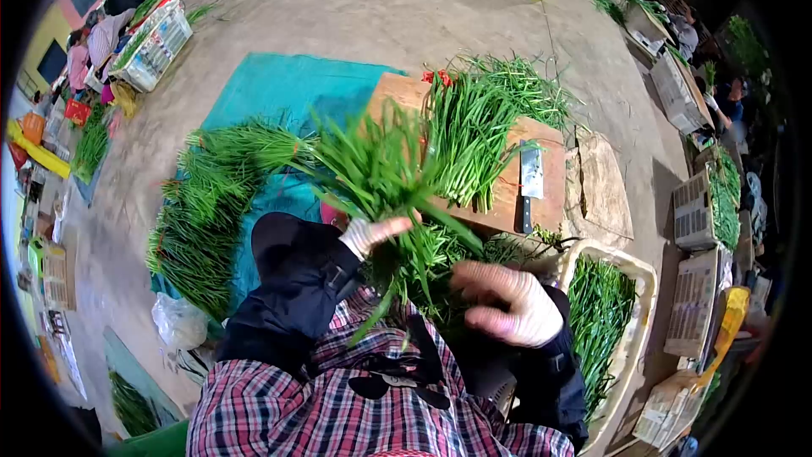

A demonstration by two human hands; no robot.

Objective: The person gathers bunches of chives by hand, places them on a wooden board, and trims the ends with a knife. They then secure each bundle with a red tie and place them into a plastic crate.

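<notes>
My left hand (378, 234), in a pale glove with bare fingertips, is wrapped round a loose bunch of garlic chives (372, 165), whose leaves fan upward and blur with motion. Some leaves hang below the hand toward my lap. To the right, my right hand (512, 300) is held with its fingers apart and nothing in them, slightly blurred. Just beyond the hands, a pile of garlic chives (474, 131) lies on a wooden board (541, 161). On that board rests a cleaver (531, 182) with a black handle, its blade pointing away from me.
On the left, bundled chives (203, 211) are heaped on a teal sheet (262, 89). A white crate (647, 288) of greens stands by my right side, and a plastic bag (179, 322) lies at left. Other people and crates (695, 211) line both sides.
</notes>
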